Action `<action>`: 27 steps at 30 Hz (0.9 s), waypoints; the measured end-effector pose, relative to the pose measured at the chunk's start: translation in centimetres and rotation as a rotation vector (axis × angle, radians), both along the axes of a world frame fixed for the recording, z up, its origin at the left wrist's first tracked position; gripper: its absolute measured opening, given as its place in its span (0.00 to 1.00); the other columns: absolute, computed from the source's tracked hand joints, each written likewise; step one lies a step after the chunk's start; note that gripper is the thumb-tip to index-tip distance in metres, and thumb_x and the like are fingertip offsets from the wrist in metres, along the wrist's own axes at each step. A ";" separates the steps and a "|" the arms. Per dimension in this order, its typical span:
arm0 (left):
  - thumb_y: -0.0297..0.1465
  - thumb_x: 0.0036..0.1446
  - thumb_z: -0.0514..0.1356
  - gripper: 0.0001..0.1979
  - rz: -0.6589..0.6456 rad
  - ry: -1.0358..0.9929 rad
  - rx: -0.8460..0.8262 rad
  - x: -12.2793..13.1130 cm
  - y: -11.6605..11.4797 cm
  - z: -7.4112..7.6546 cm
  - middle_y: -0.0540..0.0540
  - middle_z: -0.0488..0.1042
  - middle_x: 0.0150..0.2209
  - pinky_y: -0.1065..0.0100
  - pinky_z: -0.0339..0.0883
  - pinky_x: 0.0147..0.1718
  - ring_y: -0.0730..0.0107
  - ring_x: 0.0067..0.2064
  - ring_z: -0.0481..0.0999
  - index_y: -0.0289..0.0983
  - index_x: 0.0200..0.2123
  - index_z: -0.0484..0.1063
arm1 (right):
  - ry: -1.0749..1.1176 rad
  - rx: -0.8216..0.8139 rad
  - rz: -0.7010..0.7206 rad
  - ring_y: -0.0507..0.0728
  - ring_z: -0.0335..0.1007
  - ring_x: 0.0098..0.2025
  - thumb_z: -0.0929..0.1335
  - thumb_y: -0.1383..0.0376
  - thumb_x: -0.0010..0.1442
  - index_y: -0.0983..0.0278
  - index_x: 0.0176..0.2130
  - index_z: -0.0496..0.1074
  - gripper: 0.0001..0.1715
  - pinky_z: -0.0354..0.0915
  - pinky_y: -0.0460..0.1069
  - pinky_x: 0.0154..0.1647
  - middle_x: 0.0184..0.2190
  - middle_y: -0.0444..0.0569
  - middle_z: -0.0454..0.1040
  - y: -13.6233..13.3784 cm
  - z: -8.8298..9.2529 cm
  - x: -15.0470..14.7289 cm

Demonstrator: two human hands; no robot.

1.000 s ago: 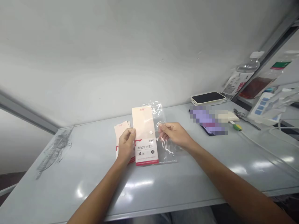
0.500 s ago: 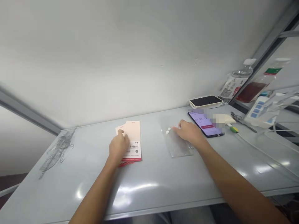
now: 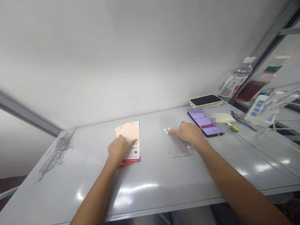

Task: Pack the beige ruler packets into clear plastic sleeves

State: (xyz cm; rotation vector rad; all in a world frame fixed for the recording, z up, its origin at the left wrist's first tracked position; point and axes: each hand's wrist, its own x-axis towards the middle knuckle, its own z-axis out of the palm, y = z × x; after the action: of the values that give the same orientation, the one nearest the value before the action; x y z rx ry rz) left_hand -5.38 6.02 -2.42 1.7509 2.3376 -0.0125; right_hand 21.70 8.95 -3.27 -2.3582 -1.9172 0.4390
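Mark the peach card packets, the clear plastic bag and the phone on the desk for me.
peach card packets (image 3: 130, 131), head view, point on the upper part of the top card
clear plastic bag (image 3: 178, 147), head view, point on its bare middle
phone (image 3: 202, 123), head view, point on its lit screen

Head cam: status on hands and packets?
Left hand on the stacked pink card packets. Right hand on the clear plastic bag, fingertips beside its small white dots. Smartphone just beyond the right hand.
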 end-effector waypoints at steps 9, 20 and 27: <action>0.62 0.34 0.50 0.38 0.073 0.010 0.009 -1.2 0.5 0.0 0.38 0.72 0.32 0.65 0.59 0.26 0.54 0.33 0.73 0.36 0.38 0.62 | 0.307 0.112 -0.049 0.59 0.68 0.37 0.67 0.53 0.48 0.65 0.45 0.59 0.28 0.59 0.48 0.30 0.33 0.51 0.72 0.8 -1.3 0.4; 0.62 0.30 0.52 0.38 0.122 0.001 -0.087 -2.4 1.0 0.2 0.40 0.73 0.31 0.65 0.59 0.25 0.55 0.32 0.73 0.37 0.35 0.64 | 1.091 0.137 -0.003 0.52 0.69 0.26 0.63 0.61 0.55 0.64 0.32 0.63 0.07 0.64 0.47 0.28 0.26 0.48 0.71 -0.6 1.3 -0.8; 0.59 0.38 0.52 0.35 0.091 -0.014 0.043 -2.6 0.8 0.3 0.41 0.73 0.33 0.66 0.58 0.25 0.58 0.33 0.72 0.37 0.40 0.60 | 1.130 0.218 -0.029 0.45 0.47 0.14 0.64 0.52 0.52 0.61 0.30 0.61 0.16 0.46 0.43 0.14 0.15 0.36 0.56 -1.0 0.5 -2.4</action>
State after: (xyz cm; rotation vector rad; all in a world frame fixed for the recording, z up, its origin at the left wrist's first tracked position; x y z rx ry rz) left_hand -7.95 6.86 -2.08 1.6560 2.4228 0.0654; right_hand 19.31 7.94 -2.76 -1.4192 -1.2606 1.1527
